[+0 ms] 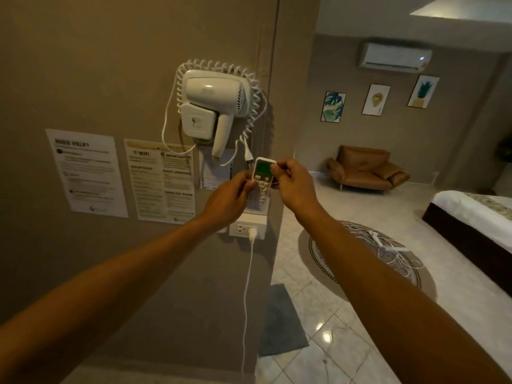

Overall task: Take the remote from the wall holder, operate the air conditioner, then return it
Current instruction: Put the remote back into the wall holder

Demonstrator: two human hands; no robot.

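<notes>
Up close, fingertips of the left hand (231, 196) pinch the left edge of the small white air-conditioner remote with a green screen (262, 180), while the right hand (291, 182) closes thumb and forefinger on its upper right corner; both sets of fingers are narrowed onto the casing, none spread. Remote stands upright against the beige wall (110, 65), near the wall's outer corner; its lower half looks seated in a pale holder (259, 207), though the holder's outline is blurred. Two-handed pinch probably steadies the body so it slides straight along the holder; whether it is being lifted out or set back I cannot tell. Just below sits a white wall socket (246, 230) with a white plug and cord (247, 286) hanging down. Above, a white wall-mounted hair dryer with coiled cord (214, 101); at left, printed paper notices (86, 173) stuck to the same wall. Beyond the corner the room opens: white split air conditioner unit (394, 56) high on the far wall with a small light showing, three framed prints (376, 99) beneath, a brown leather armchair (365, 167), a bed with white bedding (471, 209) at right, a round patterned rug (365, 259) and glossy pale floor tiles (332, 342).
</notes>
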